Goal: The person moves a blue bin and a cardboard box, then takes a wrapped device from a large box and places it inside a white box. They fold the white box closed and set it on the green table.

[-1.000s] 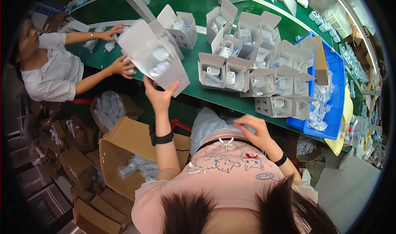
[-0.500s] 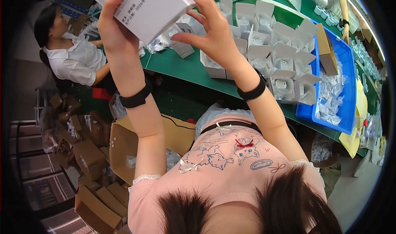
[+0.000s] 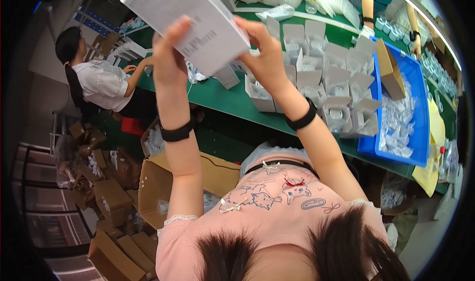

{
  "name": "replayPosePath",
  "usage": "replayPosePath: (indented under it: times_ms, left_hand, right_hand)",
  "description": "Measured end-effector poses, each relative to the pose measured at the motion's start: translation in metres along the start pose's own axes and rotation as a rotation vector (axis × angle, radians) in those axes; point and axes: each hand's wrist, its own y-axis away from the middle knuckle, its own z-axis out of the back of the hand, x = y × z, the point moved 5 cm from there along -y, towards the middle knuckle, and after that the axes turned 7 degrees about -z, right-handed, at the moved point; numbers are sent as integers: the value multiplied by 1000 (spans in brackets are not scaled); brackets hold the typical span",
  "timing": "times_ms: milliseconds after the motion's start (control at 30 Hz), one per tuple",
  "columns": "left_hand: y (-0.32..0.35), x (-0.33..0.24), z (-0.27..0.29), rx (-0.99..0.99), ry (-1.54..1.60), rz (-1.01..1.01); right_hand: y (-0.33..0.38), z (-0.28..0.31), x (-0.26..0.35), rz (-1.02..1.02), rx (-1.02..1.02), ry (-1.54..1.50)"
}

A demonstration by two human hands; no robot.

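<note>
Pink tee (image 3: 237, 239), lace-trim slvs (image 3: 180, 219), dk animal drawings (image 3: 262, 198), wht bows (image 3: 231, 206), red bow (image 3: 295, 183); blk belt (image 3: 287, 163), blk wristbands (image 3: 178, 132) x2.

The box (image 3: 210, 21) I hold, upper centre, is white with dark print. My wristbands (image 3: 178, 131) are black, my top (image 3: 232, 231) pink with blue-outlined cats (image 3: 262, 199). Right: a blue tray (image 3: 368, 146); centre: green table (image 3: 217, 97); lower left: brown cartons (image 3: 113, 197).

A rectangular blue plastic bin (image 3: 421, 130) holding clear plastic bags (image 3: 397, 132) sits on the green worktop (image 3: 217, 99) beside yellow sheeting (image 3: 426, 176), while brown cardboard cartons (image 3: 113, 198) crowd the lower left.
</note>
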Motion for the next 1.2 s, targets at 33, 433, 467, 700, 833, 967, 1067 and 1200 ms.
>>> replayPosePath:
  times_ms: [33,433,467,700,833,967,1067,1200]
  left_hand:
    - [7,8,6,47,-105,-13]
    - [156,231,140,-58,-624,221]
    - [161,247,140,-48,-628,232]
    - [187,317,150,-56,-592,266]
    - [191,317,150,34,-762,258]
    - [197,325,153,47,-747,364]
    - [193,338,155,42,-720,353]
    - [180,359,147,63,-620,420]
  right_hand:
    - [8,1,2,7,13,1]
    - [154,67,1,-646,195,492]
    - [160,69,-6,-786,174,476]
    - [167,50,-18,-894,199,501]
    - [165,50,-25,-907,199,544]
    - [165,54,-33,-959,162,563]
    - [173,64,-40,-1027,155,573]
    - [213,100,-45,-1177,85,561]
